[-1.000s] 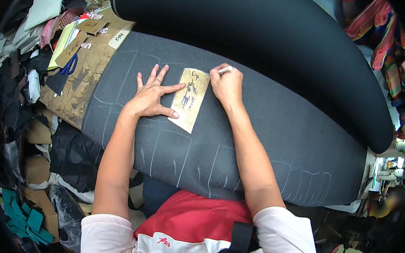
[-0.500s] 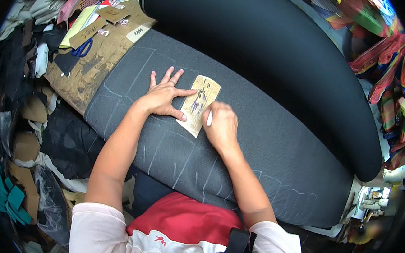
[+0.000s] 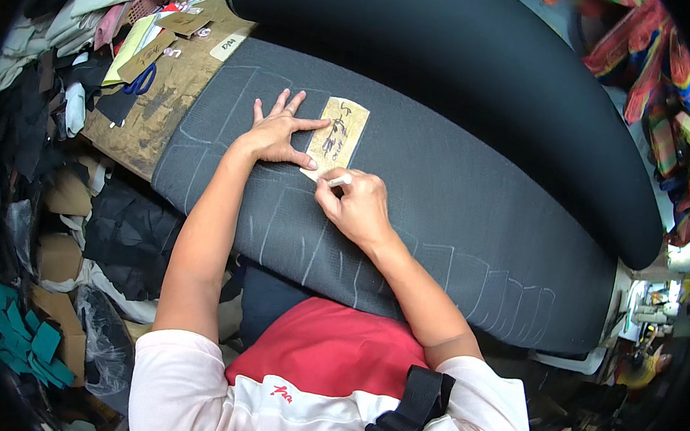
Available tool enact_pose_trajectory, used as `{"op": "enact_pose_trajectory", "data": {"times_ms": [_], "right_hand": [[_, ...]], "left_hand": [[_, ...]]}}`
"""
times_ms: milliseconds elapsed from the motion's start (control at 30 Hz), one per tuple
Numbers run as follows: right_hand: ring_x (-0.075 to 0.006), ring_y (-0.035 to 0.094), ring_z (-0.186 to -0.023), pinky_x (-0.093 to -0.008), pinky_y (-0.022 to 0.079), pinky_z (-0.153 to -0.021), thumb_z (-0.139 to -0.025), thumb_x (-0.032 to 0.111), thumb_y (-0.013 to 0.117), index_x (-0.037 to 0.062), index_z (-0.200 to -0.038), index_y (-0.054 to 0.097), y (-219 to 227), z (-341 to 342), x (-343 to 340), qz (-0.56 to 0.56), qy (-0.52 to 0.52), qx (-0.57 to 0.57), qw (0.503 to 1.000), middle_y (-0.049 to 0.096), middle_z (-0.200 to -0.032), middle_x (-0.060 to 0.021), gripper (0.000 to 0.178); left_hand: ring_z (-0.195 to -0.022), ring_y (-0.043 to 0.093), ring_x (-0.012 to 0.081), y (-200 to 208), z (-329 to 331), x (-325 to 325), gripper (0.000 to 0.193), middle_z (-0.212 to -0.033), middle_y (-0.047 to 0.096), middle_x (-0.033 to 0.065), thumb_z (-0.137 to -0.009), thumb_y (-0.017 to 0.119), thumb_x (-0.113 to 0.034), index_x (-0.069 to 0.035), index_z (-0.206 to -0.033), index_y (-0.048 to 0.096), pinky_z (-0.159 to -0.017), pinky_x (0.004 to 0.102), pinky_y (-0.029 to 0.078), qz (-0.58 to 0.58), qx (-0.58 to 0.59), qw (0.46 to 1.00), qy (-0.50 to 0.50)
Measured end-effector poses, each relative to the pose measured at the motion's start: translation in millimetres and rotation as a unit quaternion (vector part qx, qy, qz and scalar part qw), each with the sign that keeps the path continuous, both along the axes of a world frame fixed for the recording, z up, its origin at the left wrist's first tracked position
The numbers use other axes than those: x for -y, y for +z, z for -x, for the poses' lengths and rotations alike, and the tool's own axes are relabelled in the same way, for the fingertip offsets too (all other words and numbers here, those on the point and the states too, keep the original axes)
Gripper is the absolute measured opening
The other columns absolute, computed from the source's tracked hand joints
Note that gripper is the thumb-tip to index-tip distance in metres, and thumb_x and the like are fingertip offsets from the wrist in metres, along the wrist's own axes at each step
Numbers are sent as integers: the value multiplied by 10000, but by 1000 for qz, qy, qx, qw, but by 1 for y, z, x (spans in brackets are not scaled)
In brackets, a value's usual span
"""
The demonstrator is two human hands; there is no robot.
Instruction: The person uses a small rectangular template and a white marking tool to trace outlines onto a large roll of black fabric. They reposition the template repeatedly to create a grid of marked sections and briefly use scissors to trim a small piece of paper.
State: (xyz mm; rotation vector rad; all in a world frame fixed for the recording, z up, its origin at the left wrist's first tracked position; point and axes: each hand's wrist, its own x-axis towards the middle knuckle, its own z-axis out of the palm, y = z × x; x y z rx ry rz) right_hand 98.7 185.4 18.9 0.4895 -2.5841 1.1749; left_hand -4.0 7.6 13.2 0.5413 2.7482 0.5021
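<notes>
A tan card template [image 3: 346, 126] with dark handwriting lies flat on dark grey fabric [image 3: 461, 184]. My left hand [image 3: 277, 134] is spread, its thumb and index finger pressing on the template's left side while the other fingers rest on the cloth. In my right hand [image 3: 359, 206] a short white marking chalk or pen [image 3: 339, 181] is pinched, at the template's lower edge. Which kind of marker it is, I cannot tell. Pale outlines of several pieces run across the fabric around the template and along its near edge.
Behind lies a thick roll of black fabric [image 3: 452, 86]. On the wooden table [image 3: 137, 130] at left are blue-handled scissors [image 3: 140, 79], paper pieces and a small label card [image 3: 228, 47]. Dark scraps [image 3: 129, 227] heap below left; colourful striped material [image 3: 672, 79] is at far right.
My right hand has gone from the template's right side to its lower edge, and the white marker now points left. My left hand still holds the template down. The whole view has shifted slightly.
</notes>
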Motion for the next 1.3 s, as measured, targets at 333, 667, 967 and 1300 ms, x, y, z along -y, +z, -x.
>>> {"op": "enact_pose_trajectory", "data": {"times_ms": [333, 667, 967, 1300], "right_hand": [[-279, 667, -770, -378, 532, -724, -768, 139, 672, 40, -826, 697, -20, 3, 9, 9, 49, -64, 997, 682, -797, -139, 117], [-290, 661, -627, -384, 538, -647, -746, 155, 610, 23, -738, 703, 28, 0, -42, -21, -138, 71, 988, 651, -672, -178, 161], [-106, 612, -599, -231, 520, -552, -948, 156, 516, -7, -1031, 622, 4, 5, -87, 329, -158, 70, 929, 633, -700, -68, 212], [-329, 472, -1221, -490, 351, -998, -760, 294, 696, 116, -1191, 572, -29, 12, -90, -115, -152, 1, 982, 583, -1204, -170, 482]], "left_hand": [[-1431, 13, 341, -3, 4, -2, 950, -1543, 128, 138, -411, 879, -442, -440, -1284, 504, -1062, 672, -50, -3, 9, 1000, 19], [-1351, 322, 310, 29, -10, -45, 896, -1397, 418, 179, -483, 875, -327, -189, -1301, 537, -1064, 512, 317, 77, -16, 994, 72], [-597, 585, 99, 22, -4, -68, 262, -698, 625, 42, -718, 756, -61, 59, -939, 682, -565, 243, 496, -353, -43, 919, 172], [-1224, 464, 280, -13, -17, -71, 300, -1243, 567, 105, -799, 627, -169, -159, -1094, 681, -1051, 498, 271, -147, -155, 974, -71]]}}
